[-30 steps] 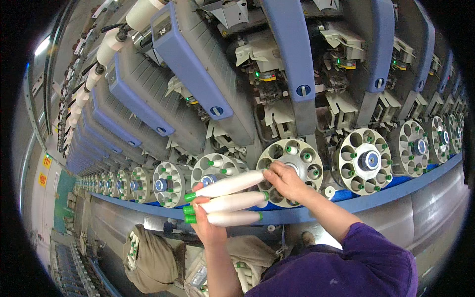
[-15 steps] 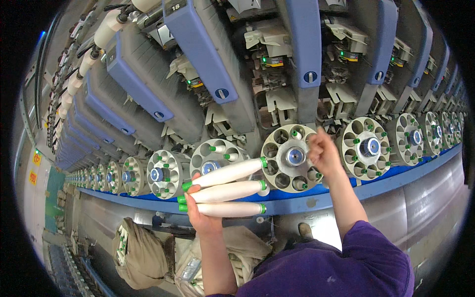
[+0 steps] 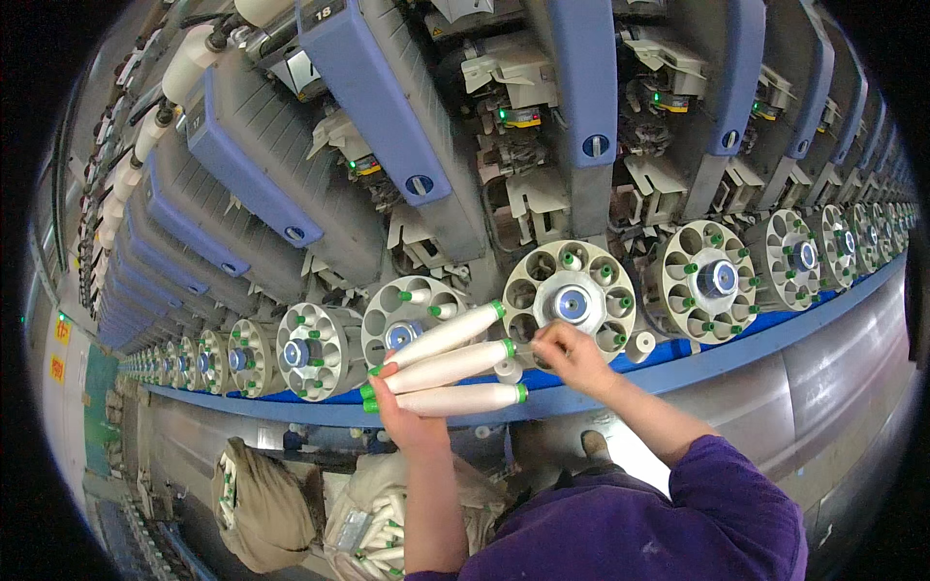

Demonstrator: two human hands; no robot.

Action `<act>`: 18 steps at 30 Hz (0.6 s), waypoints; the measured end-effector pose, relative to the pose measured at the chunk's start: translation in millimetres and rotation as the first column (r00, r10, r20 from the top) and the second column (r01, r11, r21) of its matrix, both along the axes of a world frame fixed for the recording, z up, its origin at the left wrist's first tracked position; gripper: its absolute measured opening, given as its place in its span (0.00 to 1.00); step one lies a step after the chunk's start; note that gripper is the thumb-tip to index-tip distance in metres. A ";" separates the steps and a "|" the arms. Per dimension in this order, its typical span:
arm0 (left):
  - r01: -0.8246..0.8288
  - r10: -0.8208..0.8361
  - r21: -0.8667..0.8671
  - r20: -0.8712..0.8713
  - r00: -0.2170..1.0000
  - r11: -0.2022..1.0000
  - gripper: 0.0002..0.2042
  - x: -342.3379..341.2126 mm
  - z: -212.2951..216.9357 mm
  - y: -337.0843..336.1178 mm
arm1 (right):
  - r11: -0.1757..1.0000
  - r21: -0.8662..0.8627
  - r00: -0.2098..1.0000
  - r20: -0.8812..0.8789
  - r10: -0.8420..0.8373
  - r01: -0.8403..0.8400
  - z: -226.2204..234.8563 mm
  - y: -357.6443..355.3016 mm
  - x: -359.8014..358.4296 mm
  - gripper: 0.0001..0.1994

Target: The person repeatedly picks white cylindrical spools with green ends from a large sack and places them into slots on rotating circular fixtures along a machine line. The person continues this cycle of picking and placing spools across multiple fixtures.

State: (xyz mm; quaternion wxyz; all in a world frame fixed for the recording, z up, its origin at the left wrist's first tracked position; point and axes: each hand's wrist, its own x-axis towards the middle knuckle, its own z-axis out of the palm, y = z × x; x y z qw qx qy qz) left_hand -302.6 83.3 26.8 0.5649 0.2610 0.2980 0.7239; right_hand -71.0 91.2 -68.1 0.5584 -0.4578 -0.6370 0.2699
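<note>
Three yarn cops [image 3: 444, 367] are held, seemingly ready, by the left fingers [image 3: 382, 393], and careful aligning would be needed at the round magazine [image 3: 596, 290] just beyond the narrowly curled right fingers [image 3: 550, 339].

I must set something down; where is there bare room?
Grey floor lies bare right of the purple sleeve, below the blue rail. It's crowded lower left, among the sacks, and around the white bobbins in the left hand.

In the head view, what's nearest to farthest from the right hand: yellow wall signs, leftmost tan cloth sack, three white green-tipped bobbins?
1. Three white green-tipped bobbins, in the left hand.
2. Leftmost tan cloth sack, lower left.
3. Yellow wall signs, far left.
</note>
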 end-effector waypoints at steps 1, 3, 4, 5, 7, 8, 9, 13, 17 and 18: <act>0.016 -0.016 -0.008 0.042 0.999 1.000 0.18 -0.5 -0.6 2.0 | 0.975 -0.224 0.972 -0.228 -0.056 0.004 -3.8 3.8 19.6 0.10; 0.041 -0.040 -0.002 0.074 0.996 0.999 0.18 -0.9 -1.7 5.5 | 0.869 -0.468 0.729 -0.650 -0.218 -0.158 -3.8 13.7 63.3 0.13; 0.051 -0.051 0.012 0.066 0.996 0.999 0.19 -0.3 -2.6 7.1 | 0.816 -0.444 0.485 -0.841 -0.239 -0.369 1.0 20.3 87.3 0.14; 0.083 -0.086 0.041 0.052 0.995 0.996 0.19 1.3 -3.5 9.2 | 0.871 -0.396 0.291 -0.904 -0.315 -0.289 8.1 24.2 104.5 0.13; 0.070 -0.069 -0.006 0.065 0.995 0.998 0.19 7.5 -6.0 13.0 | 0.932 -0.296 0.034 -0.955 -0.296 -0.209 25.8 31.3 122.7 0.14; 0.087 -0.088 0.012 0.066 0.994 0.996 0.19 12.0 -7.1 15.4 | 0.957 -0.257 0.000 -0.966 -0.260 -0.135 35.3 32.3 124.3 0.14; 0.099 -0.098 0.000 0.065 0.993 0.995 0.19 16.8 -8.4 17.4 | 0.956 -0.271 0.076 -0.962 -0.264 -0.111 43.5 34.8 119.0 0.13; 0.191 -0.195 0.043 0.106 0.975 0.981 0.19 38.4 -10.9 26.8 | 0.655 -0.263 0.499 -0.843 0.201 -0.708 60.2 35.1 81.3 0.21; 0.203 -0.208 0.051 0.139 0.968 0.978 0.19 39.3 -7.4 34.1 | 0.287 -0.604 0.641 -0.520 0.565 -0.743 56.9 37.5 83.9 0.20; 0.159 -0.160 0.012 0.088 0.983 0.987 0.18 39.4 -9.4 36.1 | 0.304 -0.797 0.810 -0.351 0.470 -0.522 55.8 37.8 93.2 0.18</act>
